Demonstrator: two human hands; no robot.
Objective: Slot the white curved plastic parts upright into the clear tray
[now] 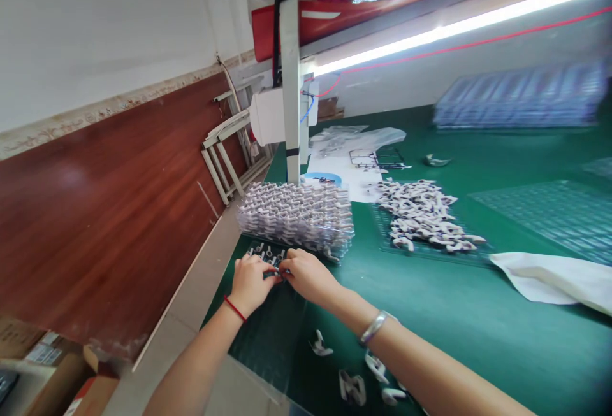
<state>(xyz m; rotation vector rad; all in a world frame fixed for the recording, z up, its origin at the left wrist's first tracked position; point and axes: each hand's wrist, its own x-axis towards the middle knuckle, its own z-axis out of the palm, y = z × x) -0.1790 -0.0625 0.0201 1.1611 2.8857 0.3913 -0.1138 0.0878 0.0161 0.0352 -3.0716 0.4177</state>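
Observation:
My left hand (253, 281), with a red string at the wrist, has its fingers pinched together over a clear plastic tray (268, 333). My right hand (310, 273), wearing a silver bangle, meets it there fingertip to fingertip. Between the two sets of fingers is a small whitish piece, mostly covered. Several small white ring-ended pieces (268, 251) sit in the tray's far end, just beyond my fingers. Loose white clip-like parts (321, 344) lie on the green table near my right forearm.
Behind my hands stands a stack of filled clear trays (296, 215). A heap of white parts (423, 215) lies on another tray to the right. A white cloth or bag (549, 276), stacked trays (521, 97) and a shelf post (291, 72) are also around.

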